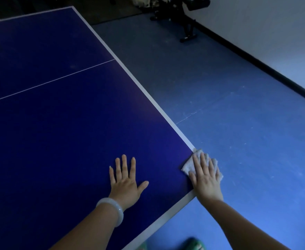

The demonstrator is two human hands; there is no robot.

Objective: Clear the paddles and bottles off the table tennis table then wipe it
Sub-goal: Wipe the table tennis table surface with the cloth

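Note:
The dark blue table tennis table (58, 123) fills the left of the head view, with white edge lines and a thin centre line. My left hand (125, 181) lies flat on the surface near the near right corner, fingers spread and straight. My right hand (205, 177) presses a crumpled white cloth (189, 164) with straight fingers onto the table's near right corner; part of the cloth hangs past the edge. No paddles or bottles show on the visible part of the table.
Blue floor (238, 105) lies to the right of the table. A black machine on a stand (182, 18) stands at the far end by the white wall (274, 42). Green footwear (193, 245) shows below the table's near edge.

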